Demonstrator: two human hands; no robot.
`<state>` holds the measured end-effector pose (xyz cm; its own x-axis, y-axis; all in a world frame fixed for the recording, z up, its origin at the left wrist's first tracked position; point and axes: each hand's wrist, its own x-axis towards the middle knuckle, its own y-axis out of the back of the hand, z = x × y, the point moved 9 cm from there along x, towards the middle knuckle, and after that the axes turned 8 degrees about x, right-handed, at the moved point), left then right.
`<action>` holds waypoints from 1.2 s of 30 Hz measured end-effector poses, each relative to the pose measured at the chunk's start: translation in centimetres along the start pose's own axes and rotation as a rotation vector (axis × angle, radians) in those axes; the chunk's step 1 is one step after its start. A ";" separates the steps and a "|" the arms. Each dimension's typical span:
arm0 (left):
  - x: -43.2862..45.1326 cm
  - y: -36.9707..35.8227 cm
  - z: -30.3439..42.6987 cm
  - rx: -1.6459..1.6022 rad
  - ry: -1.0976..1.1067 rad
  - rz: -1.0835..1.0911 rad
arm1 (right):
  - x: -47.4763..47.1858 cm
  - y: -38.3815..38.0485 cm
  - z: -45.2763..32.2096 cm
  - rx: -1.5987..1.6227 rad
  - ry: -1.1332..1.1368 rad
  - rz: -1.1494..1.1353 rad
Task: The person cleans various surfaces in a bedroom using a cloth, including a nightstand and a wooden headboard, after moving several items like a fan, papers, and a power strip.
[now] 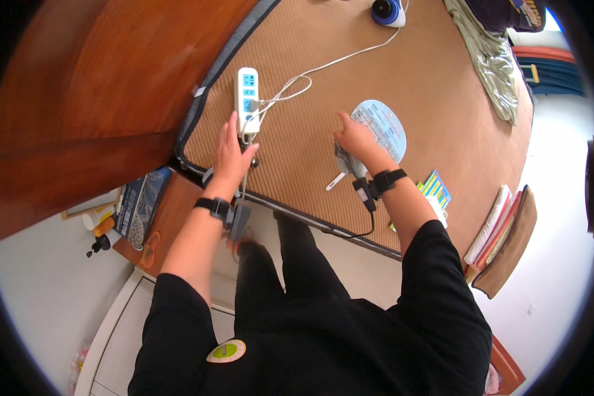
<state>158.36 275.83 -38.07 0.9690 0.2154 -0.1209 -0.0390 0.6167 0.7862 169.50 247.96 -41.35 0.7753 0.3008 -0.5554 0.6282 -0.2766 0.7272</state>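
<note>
My left hand (231, 159) is at the lower end of a white power strip (248, 126) with blue sockets, fingers spread along its side. A white plug (255, 104) sits in one socket, its cord running over the mat. Beneath the hand, a small dark object (255, 162) is partly hidden. My right hand (357, 140) is closed around a dark grey bundle (345, 159), largely covered by the fingers. Just below it is a black block (364, 194) with a black cord; how they join is unclear. Under this hand lies a printed paddle hand fan (387, 129) with a white handle (335, 181).
A blue and white device (388, 12) stands at the far end of the white cord on the bed mat (297, 143). Printed cards (436, 190) lie by my right forearm. Folded cushions (500, 237) are at the right, and a wooden panel (104, 99) rises at the left.
</note>
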 end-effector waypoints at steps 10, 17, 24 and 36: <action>7.5 -4.9 -0.8 0.159 0.186 -0.142 | 11.5 1.0 -4.3 -0.029 0.096 0.087; 6.8 -3.3 1.3 0.154 0.300 -0.312 | 9.4 0.0 -2.1 -0.081 0.067 -0.008; -0.4 4.4 7.8 -0.660 0.241 -0.302 | 3.2 5.3 3.7 0.078 0.019 0.179; -9.5 21.5 5.2 -1.003 0.468 0.054 | -2.8 12.6 -2.6 0.039 0.170 0.389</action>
<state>149.58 283.11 -16.92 0.7807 0.3948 -0.4844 -0.4634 0.8858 -0.0250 175.05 246.02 -29.53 0.9353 0.3127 -0.1658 0.2956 -0.4326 0.8517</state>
